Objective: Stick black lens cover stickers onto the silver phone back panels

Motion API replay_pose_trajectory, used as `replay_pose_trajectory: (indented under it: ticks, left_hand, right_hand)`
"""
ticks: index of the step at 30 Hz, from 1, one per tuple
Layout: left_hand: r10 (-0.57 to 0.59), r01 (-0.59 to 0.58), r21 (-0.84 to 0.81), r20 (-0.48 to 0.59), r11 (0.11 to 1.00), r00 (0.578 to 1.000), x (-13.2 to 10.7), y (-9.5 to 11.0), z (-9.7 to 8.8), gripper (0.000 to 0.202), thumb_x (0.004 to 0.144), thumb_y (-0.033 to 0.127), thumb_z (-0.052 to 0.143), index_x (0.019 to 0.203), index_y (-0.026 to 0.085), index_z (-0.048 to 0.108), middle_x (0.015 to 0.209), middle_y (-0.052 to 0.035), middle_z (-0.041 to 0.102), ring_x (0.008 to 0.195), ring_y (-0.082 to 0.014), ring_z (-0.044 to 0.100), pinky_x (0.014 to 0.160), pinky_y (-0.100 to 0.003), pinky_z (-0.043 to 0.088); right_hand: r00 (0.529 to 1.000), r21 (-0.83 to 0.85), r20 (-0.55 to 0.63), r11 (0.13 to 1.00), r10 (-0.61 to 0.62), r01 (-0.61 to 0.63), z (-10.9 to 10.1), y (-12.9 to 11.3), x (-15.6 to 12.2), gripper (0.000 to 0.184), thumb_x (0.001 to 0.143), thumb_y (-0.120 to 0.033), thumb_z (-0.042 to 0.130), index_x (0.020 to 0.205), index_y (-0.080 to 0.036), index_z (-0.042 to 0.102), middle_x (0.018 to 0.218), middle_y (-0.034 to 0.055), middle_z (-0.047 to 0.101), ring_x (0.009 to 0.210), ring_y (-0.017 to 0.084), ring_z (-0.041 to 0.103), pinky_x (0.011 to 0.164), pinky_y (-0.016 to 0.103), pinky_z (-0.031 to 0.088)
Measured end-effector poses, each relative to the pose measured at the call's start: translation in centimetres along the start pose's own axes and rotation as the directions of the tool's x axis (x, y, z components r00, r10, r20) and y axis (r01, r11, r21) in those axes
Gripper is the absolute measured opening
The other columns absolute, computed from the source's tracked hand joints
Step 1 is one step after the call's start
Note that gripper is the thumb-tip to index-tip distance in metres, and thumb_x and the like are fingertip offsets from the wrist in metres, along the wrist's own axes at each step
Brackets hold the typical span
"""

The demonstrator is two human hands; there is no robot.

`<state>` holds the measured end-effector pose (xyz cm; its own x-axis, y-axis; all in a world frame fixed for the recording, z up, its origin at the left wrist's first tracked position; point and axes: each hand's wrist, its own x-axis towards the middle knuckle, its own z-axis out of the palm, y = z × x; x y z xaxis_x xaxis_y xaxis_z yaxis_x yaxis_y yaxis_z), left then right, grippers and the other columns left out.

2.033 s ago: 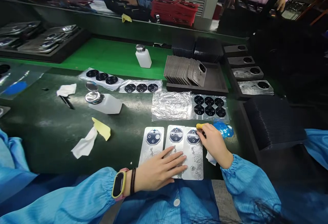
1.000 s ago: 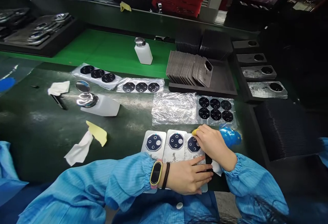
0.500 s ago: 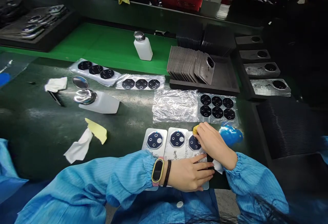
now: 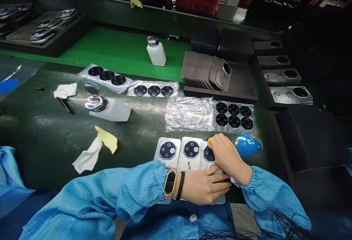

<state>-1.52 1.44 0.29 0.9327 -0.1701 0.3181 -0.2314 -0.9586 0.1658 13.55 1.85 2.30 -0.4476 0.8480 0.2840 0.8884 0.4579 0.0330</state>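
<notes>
Three silver phone back covers (image 4: 189, 154) with dark octagonal camera plates lie side by side at the near edge of the dark bench. My left hand (image 4: 205, 187) lies flat, fingers stretched out, pressing down on the lower part of the rightmost cover (image 4: 206, 154). My right hand (image 4: 228, 155) is closed on a small yellow piece (image 4: 210, 140) at the top right of that cover's camera plate. A blue film scrap (image 4: 247, 146) lies just right of my right hand.
Clear sheets of black octagonal camera plates (image 4: 234, 115) and an empty clear film (image 4: 189, 113) lie behind the covers. A black tray (image 4: 244, 86) holds a row of upright covers (image 4: 206, 72). Two white dispenser bottles (image 4: 110, 109) (image 4: 156, 52), wipes (image 4: 88, 157), a green belt (image 4: 118, 51) and stacked black trays (image 4: 310, 137) surround them.
My left hand slid from the middle cover onto the rightmost one and now holds it down. My right hand stays at its camera plate with the yellow piece. The view shifted slightly.
</notes>
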Motion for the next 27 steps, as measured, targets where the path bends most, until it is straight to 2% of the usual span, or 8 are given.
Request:
replay_pose_trajectory:
  ticks: [9, 17, 20, 23, 27]
  left_hand:
    - [-0.01, 0.01, -0.042, 0.01, 0.999, 1.0, 0.0, 0.1, 0.3, 0.04, 0.098, 0.026, 0.037, 0.122, 0.004, 0.06, 0.125, -0.0127, 0.064, 0.119, -0.0264, 0.056, 0.109, -0.044, 0.036]
    - [-0.021, 0.022, -0.062, 0.007, 0.998, 1.0, 0.2, 0.0, 0.2, 0.039, 0.097, 0.027, 0.039, 0.121, 0.005, 0.06, 0.121, -0.0124, 0.066, 0.113, -0.0249, 0.058, 0.104, -0.038, 0.038]
    - [-0.022, 0.022, -0.065, 0.005, 0.998, 1.0, 0.2, 0.0, 0.4, 0.038, 0.096, 0.027, 0.042, 0.12, 0.004, 0.061, 0.114, -0.0132, 0.069, 0.106, -0.0234, 0.061, 0.1, -0.035, 0.042]
    - [-0.026, 0.026, -0.061, -0.001, 0.998, 1.0, 0.3, 0.0, 0.5, 0.037, 0.094, 0.027, 0.046, 0.117, 0.004, 0.063, 0.107, -0.0134, 0.072, 0.1, -0.0229, 0.063, 0.096, -0.033, 0.045]
    - [-0.02, 0.019, -0.054, -0.02, 0.998, 1.0, 0.3, -0.1, 0.4, 0.038, 0.094, 0.026, 0.043, 0.115, 0.004, 0.065, 0.106, -0.013, 0.072, 0.101, -0.0232, 0.063, 0.097, -0.034, 0.046]
  right_hand:
    - [0.991, -0.045, 0.101, 0.994, -0.09, 0.095, -0.6, 0.2, -0.2, 0.026, 0.083, 0.003, 0.04, 0.073, -0.018, 0.052, 0.067, 0.0035, 0.048, 0.064, 0.019, 0.04, 0.058, 0.031, 0.03]
    - [0.984, -0.047, 0.053, 0.983, -0.173, 0.175, -1.6, -0.4, -1.3, 0.03, 0.082, 0.005, 0.036, 0.069, -0.017, 0.052, 0.064, 0.0032, 0.047, 0.061, 0.018, 0.038, 0.058, 0.031, 0.028]
    - [0.982, -0.036, 0.045, 0.982, -0.184, 0.186, -1.7, -1.0, -2.1, 0.031, 0.082, 0.004, 0.036, 0.066, -0.017, 0.051, 0.062, 0.0025, 0.046, 0.06, 0.018, 0.038, 0.057, 0.031, 0.027]
    - [0.984, 0.005, 0.04, 0.984, -0.176, 0.176, -1.8, -1.2, -3.2, 0.033, 0.084, 0.004, 0.034, 0.066, -0.019, 0.049, 0.062, 0.0025, 0.047, 0.061, 0.018, 0.038, 0.056, 0.031, 0.028]
    - [0.991, 0.201, 0.027, 0.972, -0.129, 0.121, -2.3, -0.7, -4.5, 0.032, 0.09, -0.002, 0.032, 0.066, -0.02, 0.046, 0.064, 0.0027, 0.048, 0.06, 0.017, 0.039, 0.054, 0.029, 0.032]
